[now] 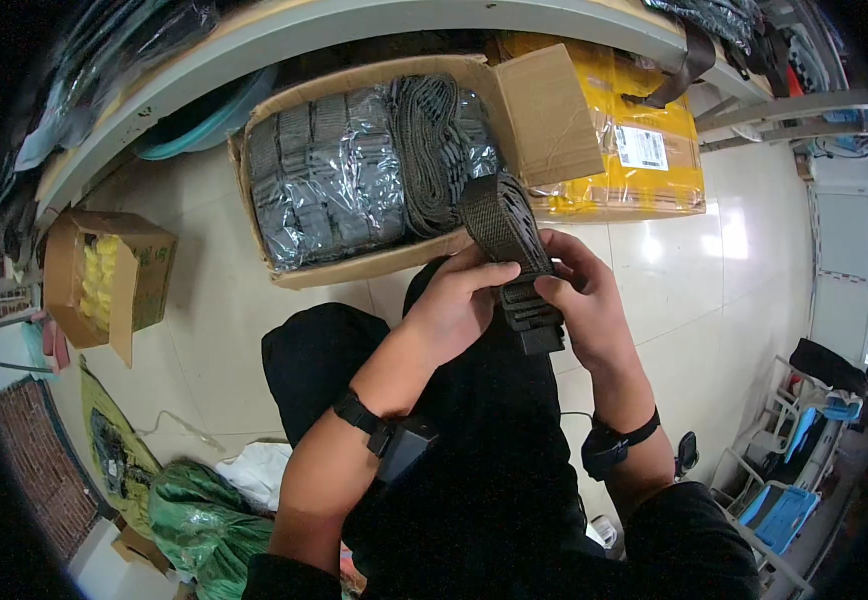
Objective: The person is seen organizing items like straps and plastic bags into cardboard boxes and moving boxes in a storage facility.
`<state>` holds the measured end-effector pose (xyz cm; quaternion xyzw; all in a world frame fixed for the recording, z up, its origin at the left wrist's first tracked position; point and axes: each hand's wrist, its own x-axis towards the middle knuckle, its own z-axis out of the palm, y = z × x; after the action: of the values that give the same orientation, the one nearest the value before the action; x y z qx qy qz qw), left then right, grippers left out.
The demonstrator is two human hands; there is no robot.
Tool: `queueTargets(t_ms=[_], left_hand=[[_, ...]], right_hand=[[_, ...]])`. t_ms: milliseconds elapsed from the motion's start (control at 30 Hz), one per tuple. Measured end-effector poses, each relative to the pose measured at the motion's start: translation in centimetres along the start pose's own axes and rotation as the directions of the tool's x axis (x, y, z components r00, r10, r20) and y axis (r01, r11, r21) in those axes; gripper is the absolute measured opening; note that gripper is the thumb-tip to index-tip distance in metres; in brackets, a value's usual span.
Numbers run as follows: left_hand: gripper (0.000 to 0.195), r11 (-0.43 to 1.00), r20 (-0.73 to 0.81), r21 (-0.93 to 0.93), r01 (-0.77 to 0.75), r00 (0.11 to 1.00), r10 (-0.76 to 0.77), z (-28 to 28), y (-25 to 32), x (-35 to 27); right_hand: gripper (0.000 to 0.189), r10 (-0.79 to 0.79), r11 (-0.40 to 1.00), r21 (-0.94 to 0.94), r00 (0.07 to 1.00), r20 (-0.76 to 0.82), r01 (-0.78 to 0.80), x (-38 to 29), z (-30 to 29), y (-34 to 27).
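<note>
Between my two hands is a folded bundle of dark grey webbing strap [505, 217], with a black plastic buckle [541, 339] at its lower end. My left hand [464, 292] holds it from the left, thumb lying across the strap. From the right, my right hand [582, 289] grips the bundle just above the buckle. Right behind it stands an open cardboard box [363, 271] packed with clear-plastic-wrapped webbing packs [329, 176]. One unwrapped webbing bundle [426, 150] rests on top of these packs.
A yellow-taped carton [651, 180] stands beside the box, under a table edge [374, 30]. Left on the tiled floor is a smaller carton [145, 262] holding yellow items [99, 274]. A green plastic sack [205, 525] lies lower left; blue-seated chairs [783, 517] stand right.
</note>
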<state>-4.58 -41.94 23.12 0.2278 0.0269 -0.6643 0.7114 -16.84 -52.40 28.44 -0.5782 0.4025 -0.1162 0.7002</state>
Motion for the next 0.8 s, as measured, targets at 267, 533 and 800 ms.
queueTargets(t_ms=[267,533,800], left_hand=[[0.025,0.987,-0.194,0.079,-0.142,0.969,0.155,0.6,1.2,-0.3],[0.045,-0.54,0.793,0.584,-0.607,0.285,0.538,1.7,4.0,-1.0],[0.031,-0.893,0.925,0.38,-0.239,0.127,0.36,1.2,1.8,-2.0]], right_hand=[[0.042,-0.133,0.972,-0.195,0.991,0.002,0.131,0.0,-0.5,-1.4],[0.04,-0.016,0.968,0.249,0.987,0.161,-0.025,-0.9,-2.4,-3.4],[0.062,0.181,0.929,0.23,0.897,0.403,-0.291,-1.2,-2.0,-4.7]])
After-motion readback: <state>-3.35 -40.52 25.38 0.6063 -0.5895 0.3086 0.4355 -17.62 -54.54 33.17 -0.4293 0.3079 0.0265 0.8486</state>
